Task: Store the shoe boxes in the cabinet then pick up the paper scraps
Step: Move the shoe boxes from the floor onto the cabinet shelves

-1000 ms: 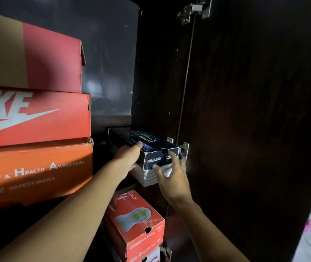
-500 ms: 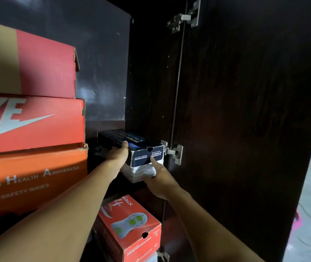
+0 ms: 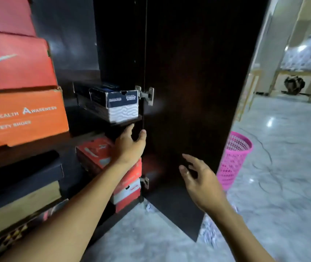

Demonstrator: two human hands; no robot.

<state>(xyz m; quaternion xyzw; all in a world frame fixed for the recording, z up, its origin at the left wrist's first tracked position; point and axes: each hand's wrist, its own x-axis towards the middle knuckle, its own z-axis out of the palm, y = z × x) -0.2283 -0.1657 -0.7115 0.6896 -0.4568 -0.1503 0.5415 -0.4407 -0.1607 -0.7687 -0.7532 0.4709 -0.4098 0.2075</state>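
Observation:
A dark blue and white shoe box (image 3: 121,105) sits on a shelf inside the dark cabinet (image 3: 113,44). My left hand (image 3: 130,144) hovers just below that shelf, fingers loosely spread, holding nothing. My right hand (image 3: 198,178) is open in front of the cabinet door (image 3: 198,72), apart from the box. A red shoe box (image 3: 98,154) lies on the shelf below, partly hidden by my left arm. Crumpled paper scraps (image 3: 210,232) lie on the floor by the door's lower corner, and a small scrap (image 3: 149,207) sits near the cabinet base.
Red and orange shoe boxes (image 3: 18,110) are stacked at the left, with black and tan boxes (image 3: 22,190) beneath. A pink mesh wastebasket (image 3: 233,157) stands on the marble floor (image 3: 283,167) behind the open door. A cable trails across the floor.
Both hands have let go of the blue shoe box and pulled back down; it stays on the shelf. The view has swung down and right, showing the floor and basket.

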